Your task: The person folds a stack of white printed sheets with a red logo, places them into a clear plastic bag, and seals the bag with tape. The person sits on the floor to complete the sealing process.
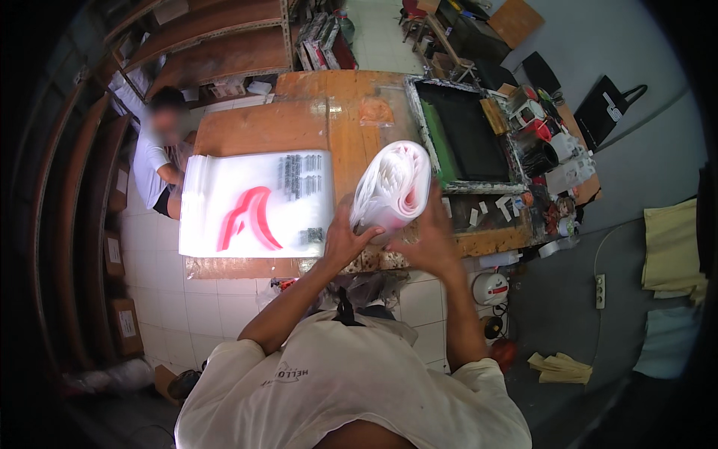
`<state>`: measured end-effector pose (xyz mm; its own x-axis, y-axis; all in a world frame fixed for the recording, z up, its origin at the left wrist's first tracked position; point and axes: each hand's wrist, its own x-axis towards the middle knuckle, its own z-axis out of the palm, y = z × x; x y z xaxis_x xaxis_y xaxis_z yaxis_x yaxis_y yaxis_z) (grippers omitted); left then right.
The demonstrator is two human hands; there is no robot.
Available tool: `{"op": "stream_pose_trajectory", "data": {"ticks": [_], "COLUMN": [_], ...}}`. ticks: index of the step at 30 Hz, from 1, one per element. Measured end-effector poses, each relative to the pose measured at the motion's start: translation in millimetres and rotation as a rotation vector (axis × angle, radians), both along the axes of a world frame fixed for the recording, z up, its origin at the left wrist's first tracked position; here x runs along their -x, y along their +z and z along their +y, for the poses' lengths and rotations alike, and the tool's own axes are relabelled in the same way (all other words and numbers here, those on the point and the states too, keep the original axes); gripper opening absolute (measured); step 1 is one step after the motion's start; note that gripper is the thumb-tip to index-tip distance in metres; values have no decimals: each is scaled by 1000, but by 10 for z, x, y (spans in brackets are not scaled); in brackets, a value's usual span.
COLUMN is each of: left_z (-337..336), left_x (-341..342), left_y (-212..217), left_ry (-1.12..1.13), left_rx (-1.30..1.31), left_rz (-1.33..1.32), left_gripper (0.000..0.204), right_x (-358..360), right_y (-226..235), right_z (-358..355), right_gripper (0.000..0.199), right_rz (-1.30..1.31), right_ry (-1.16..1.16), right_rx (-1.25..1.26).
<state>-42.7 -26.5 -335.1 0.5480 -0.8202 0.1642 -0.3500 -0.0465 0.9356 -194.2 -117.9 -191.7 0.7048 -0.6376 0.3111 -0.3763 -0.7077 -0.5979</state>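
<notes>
From my end I see a pale, off-white shirt [359, 382], loose and softly creased, its cloth scattered with a few faint specks. Small dark print [290, 376] sits on the wearer's left side of the chest, upside down to me. The collar [363, 417] makes a plain, wide curve. I make out short, roomy sleeves, the left [224, 374] and the right [486, 385], both ending near the elbows. A narrow black strap [343, 308] shows at the hem. The left hand [348, 236] is bare; the right hand [430, 243], also bare, looks blurred to me.
</notes>
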Motion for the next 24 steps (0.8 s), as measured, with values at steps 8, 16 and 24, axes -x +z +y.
{"op": "stream_pose_trajectory", "data": {"ticks": [8,16,24], "left_z": [-46,-92,44], "left_x": [11,-25,-51], "left_y": [-36,5,-147], "left_ry": [-22,-28,-48], "left_rx": [59,51,163], "left_rz": [-22,-138,56], "left_gripper": [99,91,68], "right_x": [-523,-635,355], "right_y": [238,282,-642], "right_z": [-375,-472,-232], "right_gripper": [84,73,85], "right_rz": [329,183,-504], "right_ry": [179,240,-356], "right_rx": [392,396,13]}}
